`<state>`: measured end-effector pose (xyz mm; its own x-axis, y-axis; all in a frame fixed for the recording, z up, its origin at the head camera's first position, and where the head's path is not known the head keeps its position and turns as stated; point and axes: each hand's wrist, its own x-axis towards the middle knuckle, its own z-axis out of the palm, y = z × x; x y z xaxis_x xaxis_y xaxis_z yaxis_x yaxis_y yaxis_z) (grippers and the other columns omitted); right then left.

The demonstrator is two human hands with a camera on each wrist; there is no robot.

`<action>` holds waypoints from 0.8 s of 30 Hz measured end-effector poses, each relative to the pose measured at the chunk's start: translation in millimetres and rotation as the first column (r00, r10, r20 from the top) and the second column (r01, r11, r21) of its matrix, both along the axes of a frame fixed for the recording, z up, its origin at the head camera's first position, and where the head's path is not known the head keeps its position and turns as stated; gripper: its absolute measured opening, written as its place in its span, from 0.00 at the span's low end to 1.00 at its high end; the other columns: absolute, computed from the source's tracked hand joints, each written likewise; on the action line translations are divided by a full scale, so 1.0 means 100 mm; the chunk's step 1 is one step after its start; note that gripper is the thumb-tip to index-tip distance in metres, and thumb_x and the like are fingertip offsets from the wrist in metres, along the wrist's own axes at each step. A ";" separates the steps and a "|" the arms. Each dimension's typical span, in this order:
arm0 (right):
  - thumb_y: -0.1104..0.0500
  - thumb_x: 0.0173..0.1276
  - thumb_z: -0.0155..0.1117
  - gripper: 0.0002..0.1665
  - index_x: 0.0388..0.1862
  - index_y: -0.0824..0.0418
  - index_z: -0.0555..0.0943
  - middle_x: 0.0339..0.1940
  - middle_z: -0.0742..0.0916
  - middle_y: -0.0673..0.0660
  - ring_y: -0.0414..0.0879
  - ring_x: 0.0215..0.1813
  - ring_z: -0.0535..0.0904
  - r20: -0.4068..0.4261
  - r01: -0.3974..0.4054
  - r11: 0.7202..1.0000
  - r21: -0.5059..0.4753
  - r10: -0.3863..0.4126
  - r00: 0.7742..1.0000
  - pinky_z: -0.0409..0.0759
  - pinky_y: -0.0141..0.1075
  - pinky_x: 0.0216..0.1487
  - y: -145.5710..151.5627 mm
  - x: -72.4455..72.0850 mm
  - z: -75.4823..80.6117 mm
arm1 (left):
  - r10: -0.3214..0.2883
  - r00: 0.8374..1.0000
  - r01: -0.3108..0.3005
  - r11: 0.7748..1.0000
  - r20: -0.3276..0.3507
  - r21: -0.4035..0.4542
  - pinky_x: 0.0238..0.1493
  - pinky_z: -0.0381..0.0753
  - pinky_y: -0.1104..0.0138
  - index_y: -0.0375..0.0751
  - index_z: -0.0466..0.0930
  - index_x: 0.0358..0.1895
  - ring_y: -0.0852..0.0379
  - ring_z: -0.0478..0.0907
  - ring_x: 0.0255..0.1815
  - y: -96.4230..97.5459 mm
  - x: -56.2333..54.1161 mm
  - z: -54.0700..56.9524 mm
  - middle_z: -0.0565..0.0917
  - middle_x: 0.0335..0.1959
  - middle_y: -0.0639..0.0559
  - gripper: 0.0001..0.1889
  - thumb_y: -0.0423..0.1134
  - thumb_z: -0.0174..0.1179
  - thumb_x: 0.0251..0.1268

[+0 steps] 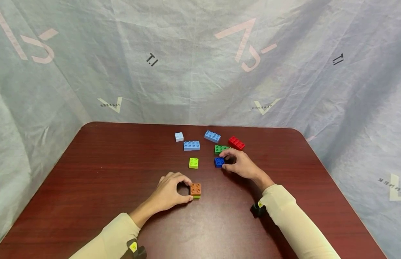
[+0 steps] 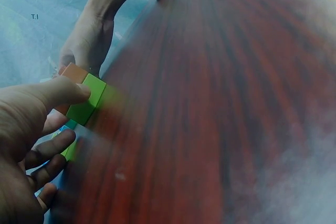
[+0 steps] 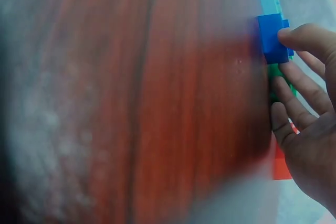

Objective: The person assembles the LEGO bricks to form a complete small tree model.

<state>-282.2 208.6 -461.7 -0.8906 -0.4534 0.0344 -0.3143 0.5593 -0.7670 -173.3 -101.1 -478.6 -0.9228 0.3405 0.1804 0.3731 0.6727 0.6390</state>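
My left hand (image 1: pixel 166 193) pinches a small two-brick stack between thumb and fingers. The stack has an orange brick (image 1: pixel 195 189) on top of a lime-green brick (image 1: pixel 196 197), and its green side (image 2: pixel 81 111) faces the left wrist camera. Farther back and to the right, my right hand (image 1: pixel 242 164) grips a dark blue square brick (image 1: pixel 219 162), thumb on one side and index finger on the other. The thumb covers part of the blue brick (image 3: pixel 269 38) in the right wrist view. A long green brick (image 1: pixel 221 149) lies just behind it, partly hidden by the fingers.
Another lime-green square brick (image 1: pixel 193 163) sits between the hands. Behind stand a light blue long brick (image 1: pixel 191 145), a second blue long brick (image 1: pixel 212 136), a pale blue square brick (image 1: pixel 179 136) and a red brick (image 1: pixel 236 142). A grey printed cloth (image 1: pixel 194 90) hangs beyond the brown table (image 1: pixel 123 154).
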 end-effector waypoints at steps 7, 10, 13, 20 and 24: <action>0.64 0.66 0.73 0.21 0.58 0.54 0.83 0.53 0.86 0.58 0.53 0.56 0.81 0.001 0.019 0.999 0.030 -0.019 1.000 0.81 0.44 0.54 -0.01 -0.01 -0.01 | 0.007 1.000 -0.007 1.000 -0.003 -0.002 0.48 0.64 0.61 0.58 0.85 0.42 0.59 0.75 0.48 0.00 0.01 0.01 0.83 0.39 0.63 0.18 0.49 0.81 0.48; 0.63 0.65 0.73 0.21 0.57 0.53 0.84 0.52 0.86 0.58 0.53 0.56 0.81 0.000 0.022 0.999 0.035 -0.022 1.000 0.81 0.44 0.54 -0.01 0.00 0.00 | 0.007 1.000 -0.007 1.000 0.001 -0.002 0.49 0.64 0.60 0.58 0.84 0.42 0.59 0.75 0.48 0.00 0.01 0.01 0.83 0.39 0.64 0.18 0.49 0.80 0.48; 0.63 0.65 0.74 0.21 0.57 0.53 0.85 0.51 0.86 0.57 0.52 0.55 0.81 -0.005 0.019 0.999 0.034 -0.018 1.000 0.81 0.43 0.53 -0.01 0.00 0.00 | 0.007 1.000 -0.007 1.000 0.013 -0.003 0.49 0.64 0.60 0.57 0.85 0.42 0.59 0.75 0.48 0.00 0.00 0.02 0.83 0.39 0.64 0.18 0.49 0.80 0.48; 0.62 0.65 0.75 0.22 0.57 0.53 0.85 0.48 0.87 0.57 0.49 0.49 0.81 -0.018 -0.010 1.000 -0.004 0.010 1.000 0.81 0.35 0.45 -0.06 0.11 0.06 | 0.012 1.000 -0.012 1.000 0.007 -0.004 0.48 0.64 0.61 0.58 0.84 0.41 0.59 0.75 0.48 0.00 0.01 0.02 0.83 0.39 0.64 0.18 0.49 0.81 0.47; 0.62 0.65 0.75 0.22 0.57 0.51 0.85 0.49 0.87 0.54 0.49 0.50 0.81 -0.031 -0.022 1.000 -0.018 0.021 0.999 0.81 0.39 0.50 -0.14 0.20 0.14 | 0.010 1.000 -0.010 1.000 0.001 0.000 0.48 0.64 0.61 0.58 0.85 0.41 0.59 0.75 0.48 0.00 0.00 0.01 0.84 0.39 0.63 0.18 0.50 0.81 0.47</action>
<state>-262.2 194.8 -448.0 -0.8791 -0.4714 0.0705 -0.3499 0.5379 -0.7670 -173.0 -101.2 -477.2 -0.9263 0.3312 0.1794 0.3657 0.6767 0.6390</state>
